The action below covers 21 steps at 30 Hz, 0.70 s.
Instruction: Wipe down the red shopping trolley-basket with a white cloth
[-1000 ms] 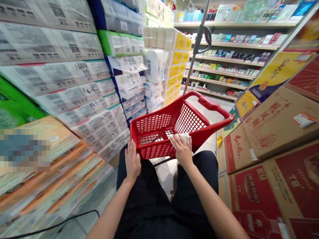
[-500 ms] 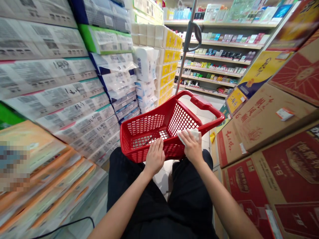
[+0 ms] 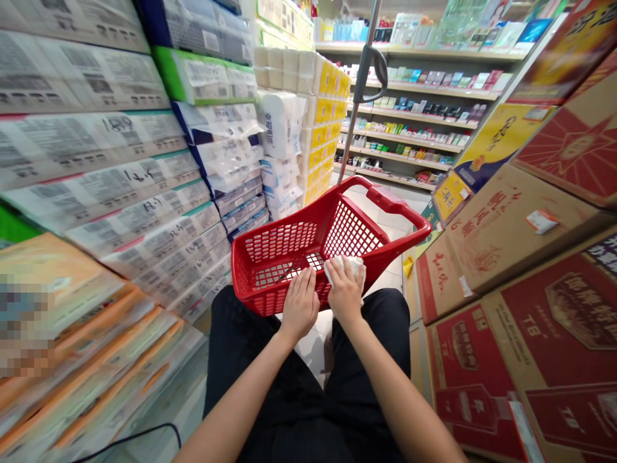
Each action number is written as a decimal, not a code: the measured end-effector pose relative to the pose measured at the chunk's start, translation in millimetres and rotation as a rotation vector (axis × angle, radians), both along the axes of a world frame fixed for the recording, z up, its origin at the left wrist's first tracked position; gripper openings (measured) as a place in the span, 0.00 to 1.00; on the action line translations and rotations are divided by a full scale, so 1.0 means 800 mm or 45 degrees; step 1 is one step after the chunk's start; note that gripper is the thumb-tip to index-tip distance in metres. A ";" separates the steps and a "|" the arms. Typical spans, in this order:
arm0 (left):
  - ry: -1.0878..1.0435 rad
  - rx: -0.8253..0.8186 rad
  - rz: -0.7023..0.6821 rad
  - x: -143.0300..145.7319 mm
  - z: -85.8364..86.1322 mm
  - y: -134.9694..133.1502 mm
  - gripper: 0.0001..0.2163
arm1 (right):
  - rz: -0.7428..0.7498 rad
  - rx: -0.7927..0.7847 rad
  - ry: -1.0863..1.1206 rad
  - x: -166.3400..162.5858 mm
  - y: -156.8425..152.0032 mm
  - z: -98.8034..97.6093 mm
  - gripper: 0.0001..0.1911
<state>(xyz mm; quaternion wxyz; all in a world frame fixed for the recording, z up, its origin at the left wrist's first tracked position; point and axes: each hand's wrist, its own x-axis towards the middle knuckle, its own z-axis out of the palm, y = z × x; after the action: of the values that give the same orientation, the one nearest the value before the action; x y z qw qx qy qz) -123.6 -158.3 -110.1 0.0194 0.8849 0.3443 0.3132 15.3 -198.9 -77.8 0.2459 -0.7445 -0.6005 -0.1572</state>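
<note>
A red plastic shopping basket (image 3: 282, 241) with perforated walls stands in front of my knees, its near side toward me. My left hand (image 3: 301, 305) lies on the near rim, fingers straight and close together. Just to its right, my right hand (image 3: 344, 289) presses a white wiping cloth (image 3: 359, 269) against the same near side. The cloth shows around the fingers; whether it is paper or fabric I cannot tell. The basket's raised red handle (image 3: 398, 206) sits at the far right. Inside the basket, a thin dark rod-like shape (image 3: 292, 270) crosses the bottom.
Stacked wrapped packs (image 3: 144, 173) rise on the left, and cardboard cartons (image 3: 486, 238) on the right. Behind the basket a metal pole with a grey grip (image 3: 369, 74) slants upward. Shelves of small boxes (image 3: 424, 116) stand at the back. A black cable (image 3: 139, 434) curves at lower left.
My right hand has slid left with the white cloth along the basket's near side, from near the handle toward my left hand. The left hand stays in about the same place.
</note>
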 end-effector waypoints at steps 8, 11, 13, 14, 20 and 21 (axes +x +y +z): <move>0.031 0.006 -0.029 -0.004 0.004 0.001 0.28 | 0.132 -0.014 -0.174 0.071 -0.026 0.027 0.32; 0.035 0.015 -0.038 -0.003 0.004 0.001 0.28 | 0.006 -0.001 -0.201 0.130 -0.039 0.059 0.33; 0.029 0.013 -0.028 -0.002 0.002 0.002 0.27 | -0.076 0.017 -0.178 0.151 -0.041 0.072 0.32; 0.023 0.010 -0.019 -0.001 0.001 0.002 0.28 | -0.120 0.033 -0.155 0.154 -0.039 0.074 0.32; 0.014 -0.002 -0.004 0.001 -0.002 0.001 0.27 | -0.202 0.115 -0.022 0.080 -0.013 0.036 0.31; 0.014 0.001 -0.004 0.000 -0.002 0.001 0.27 | -0.145 0.103 -0.014 0.060 -0.008 0.027 0.31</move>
<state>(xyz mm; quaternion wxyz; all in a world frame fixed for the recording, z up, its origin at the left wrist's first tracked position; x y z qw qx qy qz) -123.3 -157.5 -111.6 0.0177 0.8871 0.3431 0.3082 63.2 -205.5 -56.1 0.2631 -0.7661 -0.5516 -0.1992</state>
